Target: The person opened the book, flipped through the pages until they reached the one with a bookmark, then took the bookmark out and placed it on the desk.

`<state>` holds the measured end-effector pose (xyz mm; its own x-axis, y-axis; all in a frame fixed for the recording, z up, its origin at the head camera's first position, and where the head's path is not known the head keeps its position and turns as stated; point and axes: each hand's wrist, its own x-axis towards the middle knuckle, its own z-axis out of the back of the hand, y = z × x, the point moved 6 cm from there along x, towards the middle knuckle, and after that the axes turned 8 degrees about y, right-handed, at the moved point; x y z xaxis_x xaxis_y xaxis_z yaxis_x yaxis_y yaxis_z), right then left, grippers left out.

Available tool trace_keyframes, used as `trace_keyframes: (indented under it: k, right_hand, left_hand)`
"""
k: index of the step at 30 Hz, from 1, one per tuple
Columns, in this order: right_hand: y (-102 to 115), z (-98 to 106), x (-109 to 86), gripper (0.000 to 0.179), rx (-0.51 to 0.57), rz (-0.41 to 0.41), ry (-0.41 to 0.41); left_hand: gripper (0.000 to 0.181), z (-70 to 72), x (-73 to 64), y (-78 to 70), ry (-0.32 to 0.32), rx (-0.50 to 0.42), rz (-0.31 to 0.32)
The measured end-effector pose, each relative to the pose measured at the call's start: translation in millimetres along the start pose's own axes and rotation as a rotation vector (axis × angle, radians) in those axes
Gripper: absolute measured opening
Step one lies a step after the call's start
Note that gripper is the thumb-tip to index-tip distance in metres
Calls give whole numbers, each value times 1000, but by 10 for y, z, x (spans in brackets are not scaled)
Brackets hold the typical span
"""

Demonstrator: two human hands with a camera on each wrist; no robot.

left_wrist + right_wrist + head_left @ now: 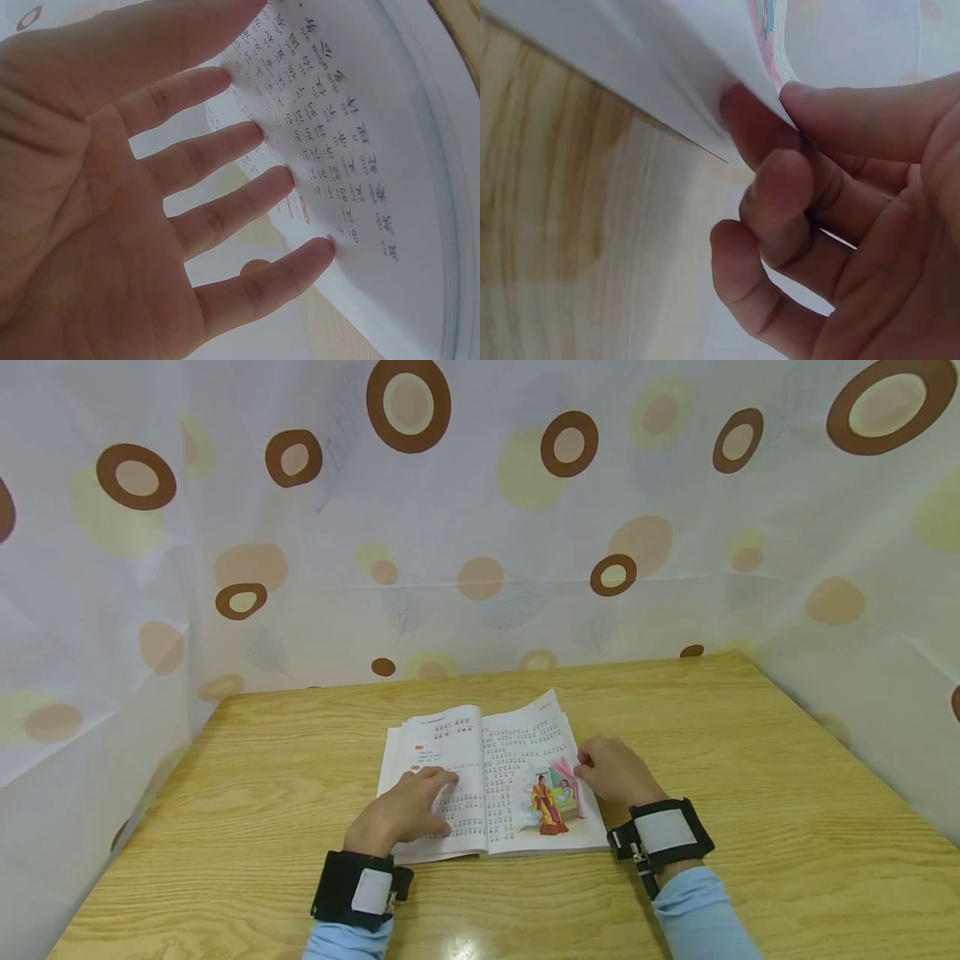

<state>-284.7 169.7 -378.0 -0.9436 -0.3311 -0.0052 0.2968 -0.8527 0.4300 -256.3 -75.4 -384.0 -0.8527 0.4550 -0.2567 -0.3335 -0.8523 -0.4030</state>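
Both hands work apart: the left hand point(411, 806) is spread with straight fingers whose tips seem to touch the left page point(459, 745), while the right hand point(617, 771) pinches the outer edge of the right page point(517, 737) between thumb and forefinger. Between them, the open book point(498, 837) lies on the desk point(300, 793). Light, even pressure under the left hand should hold the book steady without creasing it. At the right hand the paper bows upward; whether one leaf or several are caught cannot be told, so a small rub of the thumb would be a sensible check. A soft pinch close to the edge and a slow lift look kindest to such thin paper. Just inward of the right hand is a coloured illustration point(553, 802), and beyond both hands hangs a patterned sheet point(450, 510)
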Motion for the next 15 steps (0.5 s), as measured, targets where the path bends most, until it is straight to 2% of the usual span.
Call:
trace_keyframes:
  k: [2,4,6,8,10,13,15]
  right_hand:
    - [27,16,-1,12,67,33,15]
    - [98,46,-2,16,188,92,31]
    - [218,58,4,23,310,170,71]
    - [370,39,11,30,370,241,123]
    - [540,-29,17,34,360,304,183]
    - [761,-206,27,40,249,382,267]
    - [869,-324,31,43,166,427,297]
  left_hand:
    - [65,-1,0,2,0,-4,0]
    - [65,-2,0,7,0,-5,1]
    - [65,2,2,12,-1,-4,1]
    - [65,6,4,17,-1,-3,-1]
    - [65,7,5,24,1,-2,-1]
    - [66,10,-2,28,2,-7,-6]
    - [63,19,-13,22,-17,-58,-33]
